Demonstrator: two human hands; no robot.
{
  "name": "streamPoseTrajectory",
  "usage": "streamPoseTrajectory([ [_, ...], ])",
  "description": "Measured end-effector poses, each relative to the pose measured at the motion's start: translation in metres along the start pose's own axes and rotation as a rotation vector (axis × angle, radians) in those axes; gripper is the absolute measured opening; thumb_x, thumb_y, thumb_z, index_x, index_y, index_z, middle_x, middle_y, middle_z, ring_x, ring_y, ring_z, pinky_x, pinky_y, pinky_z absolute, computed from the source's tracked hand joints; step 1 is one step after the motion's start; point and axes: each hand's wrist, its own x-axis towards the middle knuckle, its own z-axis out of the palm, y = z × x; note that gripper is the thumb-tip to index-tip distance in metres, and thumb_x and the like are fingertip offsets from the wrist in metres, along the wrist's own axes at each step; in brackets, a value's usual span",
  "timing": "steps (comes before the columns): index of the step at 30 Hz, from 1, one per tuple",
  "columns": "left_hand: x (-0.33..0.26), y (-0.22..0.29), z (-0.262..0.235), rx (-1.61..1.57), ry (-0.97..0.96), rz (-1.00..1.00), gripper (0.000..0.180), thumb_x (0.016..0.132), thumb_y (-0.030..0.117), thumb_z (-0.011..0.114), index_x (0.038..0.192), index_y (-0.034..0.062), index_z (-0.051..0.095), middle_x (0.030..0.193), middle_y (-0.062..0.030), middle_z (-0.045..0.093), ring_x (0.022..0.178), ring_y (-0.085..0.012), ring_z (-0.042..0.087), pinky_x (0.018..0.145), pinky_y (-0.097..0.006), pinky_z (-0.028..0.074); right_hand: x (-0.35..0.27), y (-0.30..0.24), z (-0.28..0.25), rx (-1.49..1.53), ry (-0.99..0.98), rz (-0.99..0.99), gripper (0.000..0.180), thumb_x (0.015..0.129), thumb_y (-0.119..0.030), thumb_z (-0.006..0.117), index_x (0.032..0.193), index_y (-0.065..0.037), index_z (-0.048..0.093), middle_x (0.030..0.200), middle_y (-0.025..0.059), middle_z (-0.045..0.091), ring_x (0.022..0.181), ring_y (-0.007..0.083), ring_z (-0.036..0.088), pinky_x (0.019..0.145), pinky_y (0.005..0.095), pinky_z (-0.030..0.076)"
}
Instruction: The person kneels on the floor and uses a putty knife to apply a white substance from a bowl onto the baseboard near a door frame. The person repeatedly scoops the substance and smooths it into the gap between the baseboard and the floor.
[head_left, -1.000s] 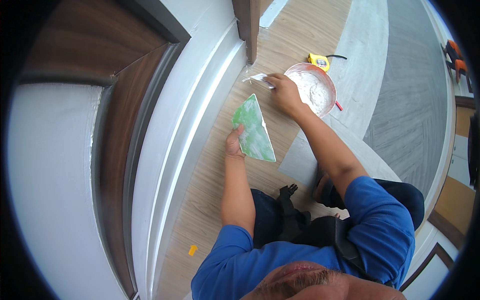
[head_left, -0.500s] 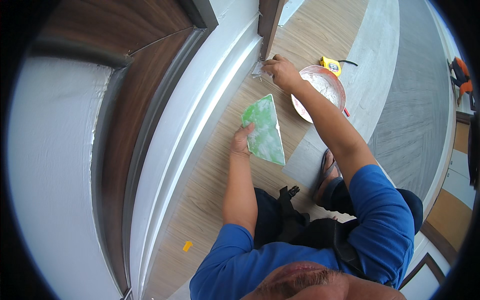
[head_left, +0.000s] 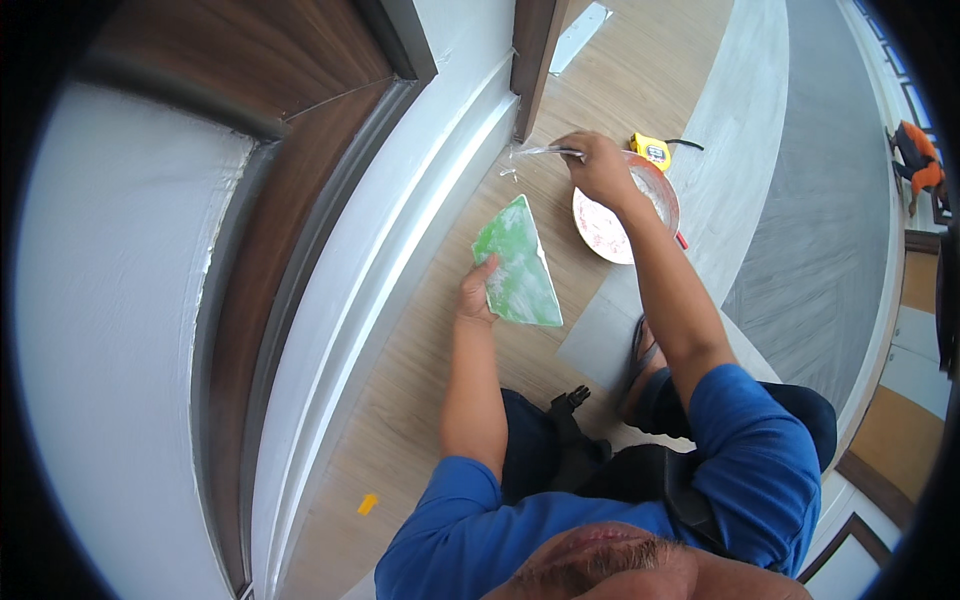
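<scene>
While the right hand (head_left: 600,172) is pinching a thin scraper (head_left: 552,150) near the dark post's (head_left: 536,70) foot, the left hand (head_left: 476,293) is gripping a smeared green board (head_left: 517,272). Looks like they're tidying white smears (head_left: 508,172) there, probably calling for a flat, careful stroke. Paste bowl's (head_left: 598,240) sitting partly under the right forearm (head_left: 680,275), tape measure (head_left: 650,152) crowding it.

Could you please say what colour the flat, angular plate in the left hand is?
The plate is green with whitish smears, best seen in the head view.
</scene>
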Motion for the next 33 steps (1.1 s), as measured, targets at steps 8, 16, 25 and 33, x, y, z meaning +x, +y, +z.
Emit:
streamPoseTrajectory([
  [8,0.002,-0.003,0.018,0.055,0.079,0.045,0.058,0.097,0.027,0.062,0.144,-0.0002,0.041,0.138,-0.0179,0.055,0.126,-0.0345,0.055,0.107,-0.050,0.044,-0.072,-0.034,-0.020,0.758,0.073,0.513,0.022,0.091,-0.011,0.068,0.109,0.000,0.065,0.083,0.0057,0.070,0.069,0.0099,0.060,0.062,0.0257,0.046],
  [16,0.009,-0.009,0.026,0.157,0.127,0.117,0.054,0.098,0.022,0.061,0.143,0.0000,0.043,0.137,-0.0165,0.056,0.126,-0.0329,0.055,0.106,-0.049,0.046,-0.089,-0.040,-0.036,0.545,0.001,0.449,0.024,0.095,-0.012,0.067,0.114,0.002,0.068,0.088,0.0045,0.069,0.077,0.0102,0.061,0.073,0.0268,0.050],
  [25,0.011,-0.007,0.025,0.210,0.142,0.154,0.045,0.097,0.018,0.059,0.136,-0.0022,0.049,0.130,-0.0156,0.061,0.117,-0.0302,0.062,0.099,-0.046,0.051,-0.081,-0.041,-0.060,0.305,-0.308,0.227,0.018,0.089,-0.011,0.070,0.104,-0.003,0.073,0.090,0.0124,0.073,0.080,0.0216,0.066,0.076,0.0335,0.052],
  [33,0.012,-0.005,0.020,0.077,0.126,0.021,0.044,0.097,0.019,0.059,0.134,-0.0032,0.050,0.129,-0.0174,0.062,0.116,-0.0314,0.062,0.101,-0.047,0.050,-0.068,-0.025,-0.065,0.264,-0.398,0.215,0.021,0.090,-0.012,0.070,0.111,-0.010,0.075,0.098,0.0080,0.075,0.086,0.0189,0.066,0.080,0.0320,0.051],
])
